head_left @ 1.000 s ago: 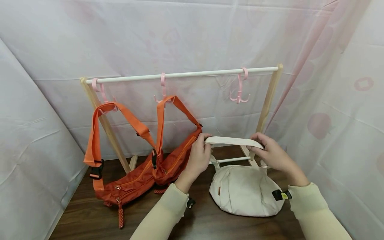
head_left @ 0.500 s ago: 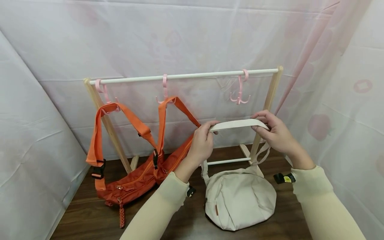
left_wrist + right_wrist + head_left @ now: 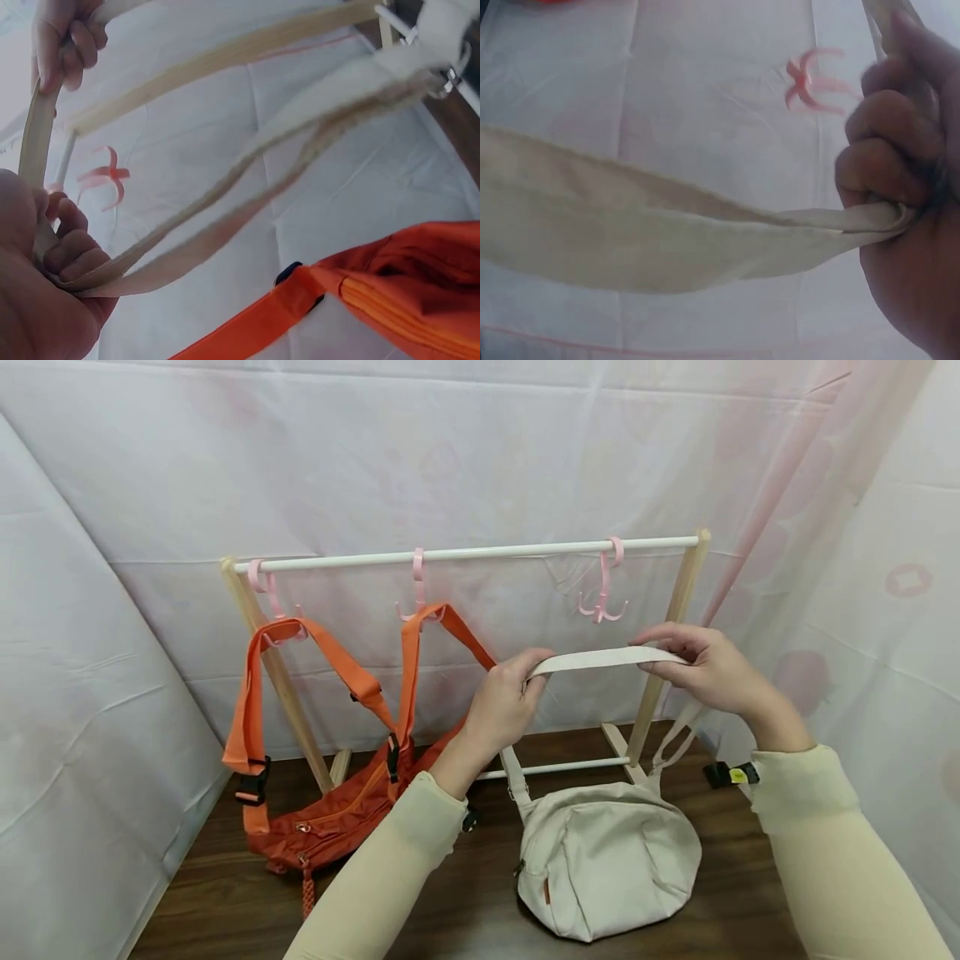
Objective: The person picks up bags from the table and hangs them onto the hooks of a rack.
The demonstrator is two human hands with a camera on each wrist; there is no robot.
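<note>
A cream shoulder bag rests on the dark table, its strap pulled up above it. My left hand grips the strap at one end of a taut stretch, with fingers curled round it in the left wrist view. At the other end my right hand holds the strap between thumb and fingers; the right wrist view shows the webbing running into the curled fingers. Behind this stretch, a little higher, a pink hook hangs with nothing on it.
A white rail on wooden legs spans the back. Two orange-red bags hang by orange straps from a left pink hook and a middle pink hook. Pale printed curtains enclose the table.
Both hands have risen with the cream strap and shifted slightly right, toward the rail. The bag has turned, its front facing up more, and the strap's sides have straightened.
</note>
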